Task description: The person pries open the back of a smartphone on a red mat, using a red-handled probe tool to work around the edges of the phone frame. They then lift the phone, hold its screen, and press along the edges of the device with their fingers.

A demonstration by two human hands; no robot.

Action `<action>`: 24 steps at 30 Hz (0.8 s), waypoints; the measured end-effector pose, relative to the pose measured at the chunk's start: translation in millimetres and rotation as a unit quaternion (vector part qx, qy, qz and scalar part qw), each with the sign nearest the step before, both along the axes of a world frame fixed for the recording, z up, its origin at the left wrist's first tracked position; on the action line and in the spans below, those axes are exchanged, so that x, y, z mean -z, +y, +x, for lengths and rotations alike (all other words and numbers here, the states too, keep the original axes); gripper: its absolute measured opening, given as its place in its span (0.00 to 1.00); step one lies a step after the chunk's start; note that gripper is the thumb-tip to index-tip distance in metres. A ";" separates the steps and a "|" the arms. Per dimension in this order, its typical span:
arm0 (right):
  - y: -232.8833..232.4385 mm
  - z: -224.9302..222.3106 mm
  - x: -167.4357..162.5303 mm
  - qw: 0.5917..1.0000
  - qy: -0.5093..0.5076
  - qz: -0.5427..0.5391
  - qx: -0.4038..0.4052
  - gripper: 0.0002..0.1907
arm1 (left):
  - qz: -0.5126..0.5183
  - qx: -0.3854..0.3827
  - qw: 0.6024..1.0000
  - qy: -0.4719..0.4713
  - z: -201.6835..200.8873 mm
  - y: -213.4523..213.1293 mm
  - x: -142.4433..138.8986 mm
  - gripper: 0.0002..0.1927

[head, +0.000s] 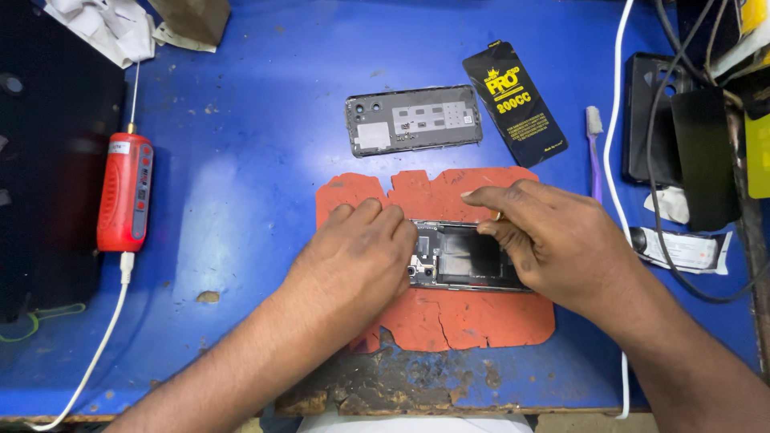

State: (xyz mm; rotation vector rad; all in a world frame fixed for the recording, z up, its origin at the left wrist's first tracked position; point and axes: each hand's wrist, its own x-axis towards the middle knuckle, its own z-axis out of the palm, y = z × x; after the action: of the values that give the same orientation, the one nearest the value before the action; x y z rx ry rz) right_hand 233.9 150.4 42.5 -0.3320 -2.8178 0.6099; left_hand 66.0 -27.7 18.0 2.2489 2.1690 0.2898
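Note:
An opened phone (461, 256) with its circuit board and black battery showing lies on a cracked orange mat (449, 313) on the blue table. My left hand (361, 252) rests on the phone's left end and holds it down, fingers curled over the edge. My right hand (545, 236) covers the right end, its fingertips pinched over the upper edge near the battery. What the fingertips hold, if anything, is hidden. The phone's grey back cover (413, 120) lies inside-up beyond the mat.
A red powered hand tool (124, 192) with a white cable lies at the left. A black flat packet (513, 104), a toothbrush (595, 152), a black phone case (654, 120), cables and a small tube (682, 250) sit at the right. Crumpled cloth (104, 24) at top left.

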 end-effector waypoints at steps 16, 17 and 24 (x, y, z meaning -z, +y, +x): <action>8.0 -0.4 0.2 1.000 0.002 -0.015 0.014 0.17 | 0.012 0.036 0.997 0.066 1.7 7.9 9.7 0.07; 9.7 0.1 -0.9 1.000 0.006 -0.014 0.020 0.16 | 0.012 0.044 0.997 0.066 1.3 9.4 9.8 0.07; 28.9 7.3 -11.3 0.996 0.027 0.024 0.086 0.15 | 0.047 0.049 0.997 0.031 -2.7 7.4 12.5 0.06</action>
State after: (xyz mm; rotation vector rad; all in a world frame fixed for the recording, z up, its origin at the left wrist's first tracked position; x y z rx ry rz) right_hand 241.2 179.3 53.7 -0.5338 -2.7102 0.5047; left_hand 63.3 -20.4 5.5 2.4367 2.1075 0.3328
